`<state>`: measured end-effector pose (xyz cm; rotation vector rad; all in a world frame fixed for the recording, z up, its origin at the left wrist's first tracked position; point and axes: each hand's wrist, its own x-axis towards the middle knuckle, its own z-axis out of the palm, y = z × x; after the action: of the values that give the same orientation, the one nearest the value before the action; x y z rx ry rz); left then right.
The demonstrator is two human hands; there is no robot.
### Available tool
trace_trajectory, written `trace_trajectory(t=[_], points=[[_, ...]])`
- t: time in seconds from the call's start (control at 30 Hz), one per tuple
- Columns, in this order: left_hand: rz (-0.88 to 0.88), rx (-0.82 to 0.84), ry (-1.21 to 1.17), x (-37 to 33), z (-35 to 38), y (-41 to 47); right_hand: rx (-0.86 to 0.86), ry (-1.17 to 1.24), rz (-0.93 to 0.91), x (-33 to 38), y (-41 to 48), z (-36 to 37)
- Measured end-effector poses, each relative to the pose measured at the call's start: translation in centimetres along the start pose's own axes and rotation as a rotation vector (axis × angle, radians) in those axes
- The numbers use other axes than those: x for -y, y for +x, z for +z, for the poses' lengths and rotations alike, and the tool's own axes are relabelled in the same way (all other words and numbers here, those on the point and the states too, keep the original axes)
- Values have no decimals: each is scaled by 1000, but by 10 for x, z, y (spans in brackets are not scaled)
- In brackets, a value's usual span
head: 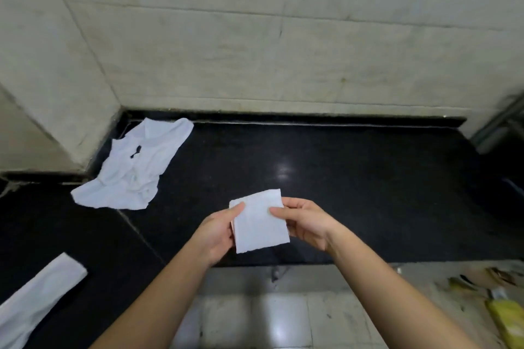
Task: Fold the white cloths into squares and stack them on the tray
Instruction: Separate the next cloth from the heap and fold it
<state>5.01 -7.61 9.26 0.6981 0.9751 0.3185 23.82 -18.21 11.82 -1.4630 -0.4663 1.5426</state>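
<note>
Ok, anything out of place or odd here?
No tray is in view. A crumpled heap of white cloth lies in the back left corner of the black counter. The folded cloth, held by the left hand and right hand, looks tidy.

No text, label, brand or number legible anywhere. Yellow packet [507, 320], lower right of frame: surface too blurred to make out any print. Folded cloth [259, 224], centre: plain white face. Crumpled cloth [136, 170], left of centre: one small dark mark, not readable as lettering.
</note>
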Motion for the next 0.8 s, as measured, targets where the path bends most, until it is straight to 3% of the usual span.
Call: trace_trajectory(t=[0.4, 0.63, 0.8], points=[[128, 212, 429, 111, 367, 7, -296, 321, -215, -38, -208, -321], [191, 330, 686, 136, 510, 19, -423, 431, -307, -37, -270, -443], [187, 425, 726, 152, 609, 60, -512, 512, -339, -31, -287, -527]])
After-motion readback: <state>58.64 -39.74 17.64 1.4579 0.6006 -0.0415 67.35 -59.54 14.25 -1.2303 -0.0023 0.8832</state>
